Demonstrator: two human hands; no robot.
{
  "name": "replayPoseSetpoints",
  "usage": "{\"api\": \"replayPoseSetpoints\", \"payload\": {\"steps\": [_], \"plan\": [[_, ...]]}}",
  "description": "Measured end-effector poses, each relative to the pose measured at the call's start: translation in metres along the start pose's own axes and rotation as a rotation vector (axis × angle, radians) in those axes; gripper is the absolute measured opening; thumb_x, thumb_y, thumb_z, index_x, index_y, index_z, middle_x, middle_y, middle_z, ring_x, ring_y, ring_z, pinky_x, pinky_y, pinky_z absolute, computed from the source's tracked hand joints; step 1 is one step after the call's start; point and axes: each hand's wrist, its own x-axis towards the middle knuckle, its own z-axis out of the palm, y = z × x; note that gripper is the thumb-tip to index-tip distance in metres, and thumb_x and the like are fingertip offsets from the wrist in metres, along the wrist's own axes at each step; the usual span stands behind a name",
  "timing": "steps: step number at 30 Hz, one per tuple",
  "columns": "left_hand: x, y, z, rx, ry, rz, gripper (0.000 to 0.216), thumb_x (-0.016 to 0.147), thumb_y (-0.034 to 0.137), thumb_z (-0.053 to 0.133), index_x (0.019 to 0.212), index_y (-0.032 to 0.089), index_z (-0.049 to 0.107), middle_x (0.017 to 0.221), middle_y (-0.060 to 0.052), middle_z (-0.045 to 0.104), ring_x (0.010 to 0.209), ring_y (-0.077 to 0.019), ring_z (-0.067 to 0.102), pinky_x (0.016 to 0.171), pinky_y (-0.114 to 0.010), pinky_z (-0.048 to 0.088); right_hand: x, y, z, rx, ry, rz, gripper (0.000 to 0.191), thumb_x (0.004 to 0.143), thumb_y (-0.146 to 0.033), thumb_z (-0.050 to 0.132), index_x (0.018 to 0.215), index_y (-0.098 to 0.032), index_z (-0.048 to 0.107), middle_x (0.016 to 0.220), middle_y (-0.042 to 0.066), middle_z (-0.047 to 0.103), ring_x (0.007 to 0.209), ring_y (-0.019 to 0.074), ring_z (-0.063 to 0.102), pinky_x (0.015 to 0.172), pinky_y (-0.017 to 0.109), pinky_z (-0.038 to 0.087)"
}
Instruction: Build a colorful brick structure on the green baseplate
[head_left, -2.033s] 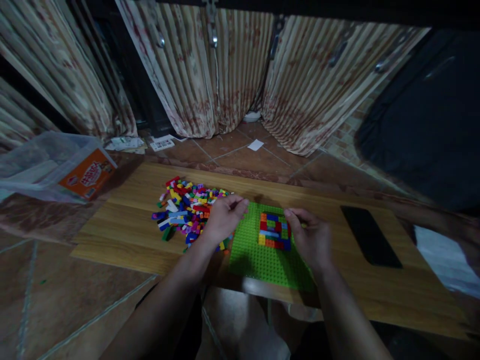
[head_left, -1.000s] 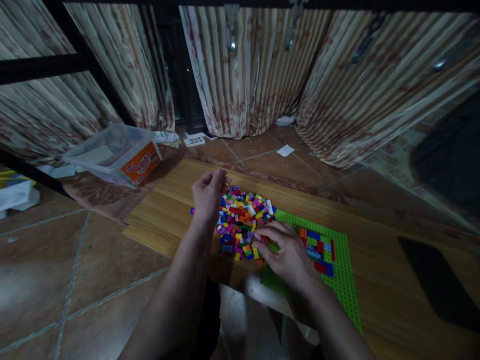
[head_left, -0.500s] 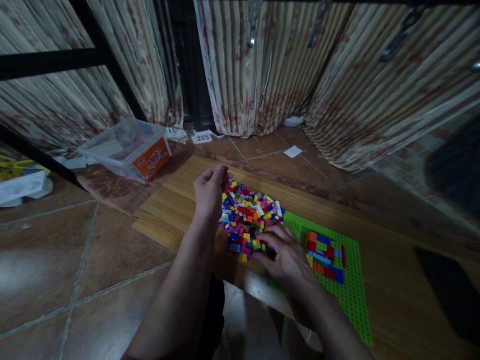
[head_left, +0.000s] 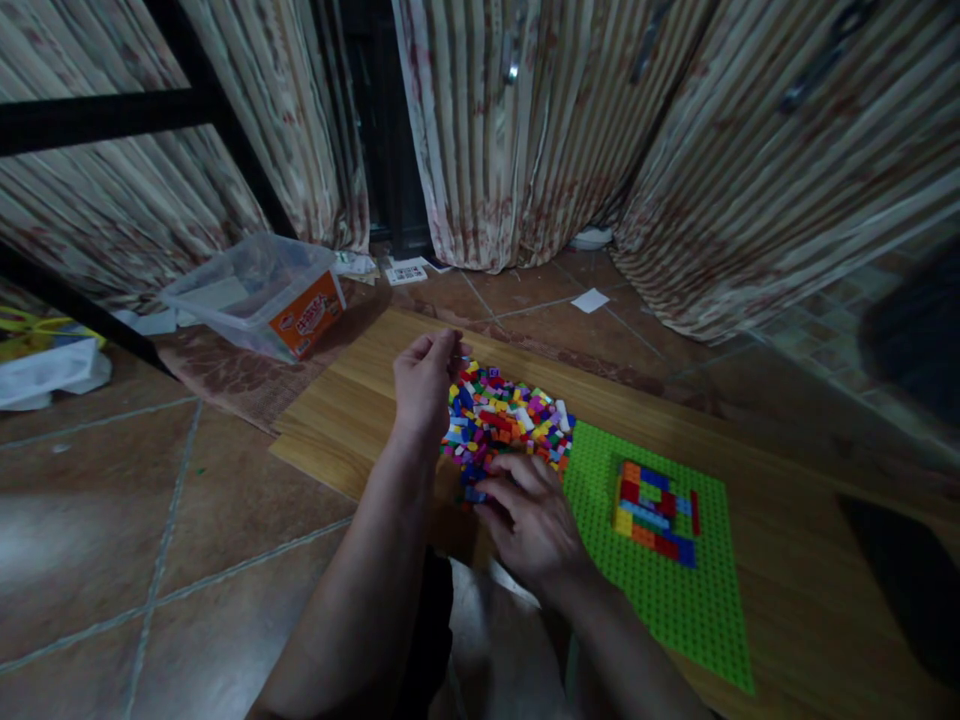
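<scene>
Small multicoloured toy building bricks [head_left: 510,415] lie in a loose pile on the wooden table. My left hand [head_left: 424,385] is closed just beyond the pile's far left edge, fingertips pinched together; whatever they hold is too small or hidden to make out. Over the pile's near edge, my right hand [head_left: 532,520] is curved with thumb and fingers apart. Its fingertips are at a blue brick [head_left: 474,494], and it covers part of the pile. Right of the pile, a green baseplate [head_left: 652,610] bears a flat build of red, blue, orange and yellow bricks [head_left: 656,515].
A clear plastic box [head_left: 255,295] with an orange label stands on the floor at the left. A dark flat object [head_left: 900,580] lies on the table's right part. Striped curtains [head_left: 517,140] hang behind, and papers [head_left: 590,300] lie on the tiles.
My right hand has moved left along the pile's near edge, away from the baseplate, uncovering more of it. My left hand has stayed closed in nearly the same place.
</scene>
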Motion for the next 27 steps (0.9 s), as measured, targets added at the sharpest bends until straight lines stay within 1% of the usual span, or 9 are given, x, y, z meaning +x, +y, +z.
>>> {"api": "replayPoseSetpoints", "payload": {"steps": [6, 10, 13, 16, 19, 24, 27], "plan": [[-0.001, 0.001, 0.000, -0.004, -0.003, -0.006, 0.013, 0.074, 0.026, 0.064, 0.074, 0.013, 0.064, 0.063, 0.000, 0.062, 0.048, -0.0040, 0.049, 0.045, -0.015, 0.034, 0.004, -0.004, 0.004, -0.062, -0.015, 0.050, 0.012, 0.083, -0.019, 0.060, 0.092, -0.023, 0.066, 0.110, 0.007, 0.060, 0.102, 0.0269, 0.049, 0.089, 0.044, 0.042], [-0.001, 0.002, 0.000, 0.005, 0.001, -0.009, 0.015, 0.071, 0.028, 0.065, 0.073, 0.013, 0.064, 0.064, 0.000, 0.062, 0.049, -0.0039, 0.049, 0.045, -0.014, 0.034, 0.005, -0.007, 0.002, -0.028, -0.038, 0.074, 0.010, 0.083, -0.018, 0.060, 0.092, -0.020, 0.063, 0.110, 0.007, 0.060, 0.102, 0.0255, 0.049, 0.089, 0.042, 0.042], [-0.001, 0.002, 0.001, 0.014, 0.004, -0.012, 0.016, 0.069, 0.028, 0.065, 0.073, 0.013, 0.064, 0.063, 0.000, 0.061, 0.049, -0.0042, 0.049, 0.045, -0.014, 0.034, 0.005, -0.006, -0.002, 0.026, -0.014, 0.084, 0.009, 0.084, -0.018, 0.060, 0.093, -0.020, 0.061, 0.111, 0.006, 0.059, 0.102, 0.0237, 0.049, 0.090, 0.040, 0.041], [0.000, 0.001, 0.002, 0.020, -0.003, -0.021, 0.016, 0.067, 0.028, 0.066, 0.074, 0.013, 0.064, 0.063, 0.001, 0.061, 0.049, -0.0043, 0.049, 0.045, -0.014, 0.035, 0.004, -0.001, -0.010, 0.057, 0.026, 0.077, 0.008, 0.086, -0.022, 0.059, 0.094, -0.021, 0.061, 0.110, 0.006, 0.060, 0.103, 0.0228, 0.050, 0.092, 0.039, 0.040], [-0.001, 0.001, 0.003, 0.035, -0.010, -0.023, 0.017, 0.067, 0.028, 0.066, 0.074, 0.013, 0.064, 0.063, 0.000, 0.060, 0.049, -0.0046, 0.048, 0.044, -0.014, 0.034, 0.001, 0.006, -0.023, 0.063, 0.054, 0.087, 0.008, 0.088, -0.023, 0.057, 0.095, -0.021, 0.060, 0.107, 0.005, 0.061, 0.102, 0.0223, 0.051, 0.090, 0.039, 0.041], [-0.003, 0.000, 0.007, 0.054, -0.020, -0.024, 0.016, 0.066, 0.028, 0.066, 0.072, 0.013, 0.063, 0.061, 0.000, 0.059, 0.048, -0.0048, 0.048, 0.043, -0.014, 0.034, -0.009, 0.017, -0.044, 0.046, 0.106, 0.182, 0.007, 0.089, -0.024, 0.056, 0.094, -0.021, 0.060, 0.096, 0.005, 0.066, 0.095, 0.0214, 0.055, 0.085, 0.036, 0.044], [-0.006, -0.002, 0.011, 0.069, -0.022, -0.041, 0.016, 0.066, 0.027, 0.067, 0.072, 0.013, 0.064, 0.063, 0.001, 0.060, 0.048, -0.0046, 0.047, 0.044, -0.015, 0.034, -0.018, 0.027, -0.057, 0.025, 0.138, 0.217, 0.011, 0.090, -0.026, 0.055, 0.097, -0.021, 0.062, 0.096, 0.004, 0.067, 0.094, 0.0212, 0.057, 0.084, 0.035, 0.046]]}}
